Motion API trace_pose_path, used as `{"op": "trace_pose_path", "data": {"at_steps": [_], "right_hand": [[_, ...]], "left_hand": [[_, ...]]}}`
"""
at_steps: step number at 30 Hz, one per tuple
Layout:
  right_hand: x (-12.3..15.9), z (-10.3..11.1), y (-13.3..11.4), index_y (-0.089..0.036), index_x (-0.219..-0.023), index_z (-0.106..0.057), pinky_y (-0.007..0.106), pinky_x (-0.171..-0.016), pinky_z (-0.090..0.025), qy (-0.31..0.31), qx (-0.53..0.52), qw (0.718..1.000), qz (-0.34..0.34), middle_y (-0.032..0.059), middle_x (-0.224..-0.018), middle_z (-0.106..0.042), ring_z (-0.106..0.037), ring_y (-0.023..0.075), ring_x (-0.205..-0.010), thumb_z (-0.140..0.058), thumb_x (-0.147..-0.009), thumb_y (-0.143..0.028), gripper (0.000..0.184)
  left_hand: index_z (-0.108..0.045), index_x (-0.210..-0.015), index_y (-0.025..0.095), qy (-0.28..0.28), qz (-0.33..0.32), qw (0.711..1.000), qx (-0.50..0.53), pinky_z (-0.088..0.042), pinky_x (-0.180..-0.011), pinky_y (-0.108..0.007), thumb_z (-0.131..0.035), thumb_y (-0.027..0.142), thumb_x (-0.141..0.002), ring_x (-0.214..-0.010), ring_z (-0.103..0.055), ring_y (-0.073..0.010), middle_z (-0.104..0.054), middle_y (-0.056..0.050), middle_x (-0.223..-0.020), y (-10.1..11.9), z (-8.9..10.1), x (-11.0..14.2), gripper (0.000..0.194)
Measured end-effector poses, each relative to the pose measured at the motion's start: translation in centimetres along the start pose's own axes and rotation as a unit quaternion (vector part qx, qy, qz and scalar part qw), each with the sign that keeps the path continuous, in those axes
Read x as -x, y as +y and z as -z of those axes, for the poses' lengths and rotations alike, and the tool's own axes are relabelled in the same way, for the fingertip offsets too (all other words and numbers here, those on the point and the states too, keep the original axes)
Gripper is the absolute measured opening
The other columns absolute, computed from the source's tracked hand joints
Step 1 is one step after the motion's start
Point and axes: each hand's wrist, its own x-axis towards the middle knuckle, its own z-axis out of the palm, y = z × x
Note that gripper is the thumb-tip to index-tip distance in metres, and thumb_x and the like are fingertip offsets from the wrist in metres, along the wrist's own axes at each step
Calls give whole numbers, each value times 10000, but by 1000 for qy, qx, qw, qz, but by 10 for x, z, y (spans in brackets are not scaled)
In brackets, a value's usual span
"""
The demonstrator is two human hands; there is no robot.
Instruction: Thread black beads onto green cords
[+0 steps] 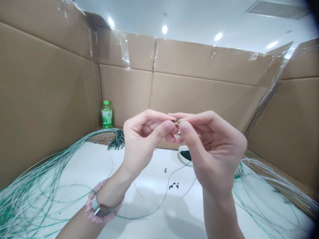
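My left hand [142,139] and my right hand [211,149] meet in the air above a white table [99,166]. Their thumbs and fingertips pinch a short piece of thin green-and-white cord [176,119]; any small part at its end is hidden by my fingers. A longer thin cord [164,196] curves down below my hands onto the table. Behind my hands stands a small white bowl [184,154] holding dark beads. Several loose dark beads [173,186] lie on the table below it, out of reach of my fingers.
Large tangled bundles of green-and-white cord [37,189] spread across the left of the table, with another bundle [271,196] at the right. Dark-tipped cord ends [116,141] lie at the back. A green-capped drink bottle [107,114] stands in the corner of the cardboard walls [199,89]. A pink beaded bracelet and watch [102,205] circle my left wrist.
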Motion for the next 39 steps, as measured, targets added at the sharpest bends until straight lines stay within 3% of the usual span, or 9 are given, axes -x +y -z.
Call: {"op": "trace_pose_path", "data": {"at_steps": [7,19,31,39], "right_hand": [[2,1,0,-251,-863,-660,266,-611,-598,13,78,994,81,-12,-851,-706,-684,159,-810,-621,-776,-50,222],[2,3,-1,-244,-836,-673,226,-512,-559,18,112,989,94,-27,-814,-698,-653,119,-679,-646,-713,-23,254],[2,3,0,-213,-829,-689,224,-518,-564,25,102,989,107,-4,-813,-708,-660,134,-685,-648,-674,18,281],[2,3,-1,-243,-843,-685,213,-515,-559,33,100,988,113,-18,-799,-700,-652,125,-668,-642,-696,-2,286]], "left_hand": [[-713,-785,220,-6,27,999,36,-546,-563,-71,-675,195,-790,-549,-636,-13,-693,62,-674,-2,1,-1,46],[-711,-779,216,-5,6,1000,-11,-544,-514,-90,-694,194,-767,-544,-650,-41,-693,44,-666,1,1,-1,30],[-712,-785,223,-6,30,999,14,-540,-525,-70,-695,211,-769,-545,-651,-25,-700,62,-674,1,0,-1,27],[-710,-777,207,-2,12,1000,-8,-548,-521,-93,-697,200,-766,-545,-653,-41,-697,43,-678,1,0,0,18]]}}
